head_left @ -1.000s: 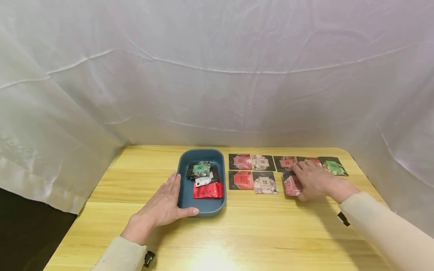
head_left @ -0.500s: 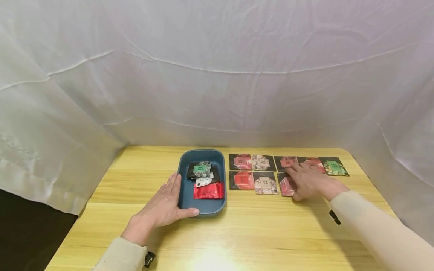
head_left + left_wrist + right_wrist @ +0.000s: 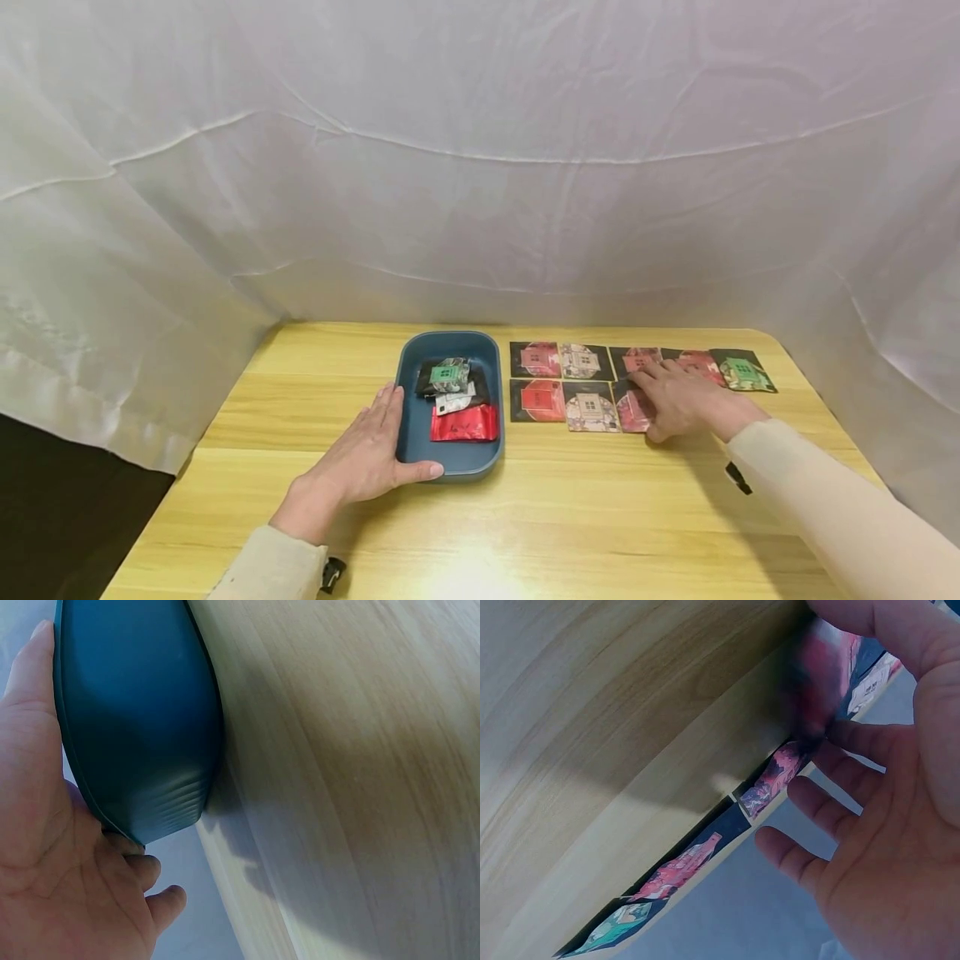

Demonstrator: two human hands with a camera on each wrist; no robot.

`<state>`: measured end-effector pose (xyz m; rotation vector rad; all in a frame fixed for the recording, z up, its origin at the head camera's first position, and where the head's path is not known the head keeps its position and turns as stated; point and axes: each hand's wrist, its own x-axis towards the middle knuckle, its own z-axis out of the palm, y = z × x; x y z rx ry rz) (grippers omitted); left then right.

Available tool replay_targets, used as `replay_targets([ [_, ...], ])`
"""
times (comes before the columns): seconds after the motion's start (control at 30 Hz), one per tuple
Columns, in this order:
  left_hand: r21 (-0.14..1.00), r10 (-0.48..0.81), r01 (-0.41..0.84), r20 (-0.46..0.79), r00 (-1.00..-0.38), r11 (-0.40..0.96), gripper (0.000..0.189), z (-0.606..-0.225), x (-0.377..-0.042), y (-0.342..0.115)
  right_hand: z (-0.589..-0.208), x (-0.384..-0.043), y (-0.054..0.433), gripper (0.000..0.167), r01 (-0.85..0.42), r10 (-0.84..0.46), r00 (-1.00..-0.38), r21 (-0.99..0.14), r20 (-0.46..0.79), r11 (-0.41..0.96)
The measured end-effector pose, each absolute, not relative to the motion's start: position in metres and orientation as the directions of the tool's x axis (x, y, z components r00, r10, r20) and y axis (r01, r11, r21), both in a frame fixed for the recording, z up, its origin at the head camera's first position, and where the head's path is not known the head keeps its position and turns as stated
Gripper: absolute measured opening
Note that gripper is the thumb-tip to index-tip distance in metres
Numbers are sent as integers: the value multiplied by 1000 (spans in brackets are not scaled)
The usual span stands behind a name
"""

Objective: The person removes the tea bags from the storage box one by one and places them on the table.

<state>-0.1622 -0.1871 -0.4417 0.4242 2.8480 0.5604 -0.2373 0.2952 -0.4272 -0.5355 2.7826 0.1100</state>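
My left hand [image 3: 352,454] rests against a blue tray [image 3: 450,460], its straight fingers along the left side and the thumb by the near edge. In the left wrist view the palm lies beside the tray's outer wall [image 3: 142,712]. Inside the tray are a green-labelled sachet [image 3: 450,375], a black-and-white packet [image 3: 456,403] and a shiny red packet [image 3: 465,423]. My right hand [image 3: 678,400] pinches a pink-and-black square sachet [image 3: 632,407] between thumb and fingers, at the right end of the near row. In the right wrist view this sachet [image 3: 821,675] is blurred.
The far row holds several square sachets, from a red one [image 3: 536,358] beside the tray to a green one [image 3: 742,370]. A red sachet [image 3: 537,401] and a pale floral one [image 3: 591,407] lie in the near row. White cloth [image 3: 480,167] surrounds the wooden table [image 3: 562,517].
My right hand has moved slightly left with the pink-and-black sachet, which now sits flatter and close beside the pale floral one. The left hand and the tray have stayed in place.
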Motion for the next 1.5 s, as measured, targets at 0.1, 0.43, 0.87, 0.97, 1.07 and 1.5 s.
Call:
replay_targets([
  [0.1, 398, 318, 240, -141, -937, 885, 136, -442, -162, -187, -428, -238, 295, 109, -371, -347, -882, 14, -318, 929],
  [0.43, 404, 313, 229, -156, -937, 886, 136, -440, -162, -187, -421, -235, 291, 109, -405, -383, -882, 27, -276, 914],
  [0.87, 408, 310, 221, -164, -937, 886, 136, -440, -161, -186, -393, -231, 219, 74, -531, -531, -847, 10, 1, 847],
  [0.97, 409, 311, 223, -162, -937, 885, 136, -439, -161, -185, -392, -234, 196, 73, -563, -562, -825, 1, 55, 827],
  [1.07, 414, 310, 222, -160, -937, 883, 136, -439, -161, -186, -394, -236, 170, 69, -597, -592, -798, -15, 110, 802],
  [1.5, 420, 328, 240, -151, -933, 875, 134, -441, -161, -187, -415, -235, 60, 75, -658, -658, -751, 7, 58, 753],
])
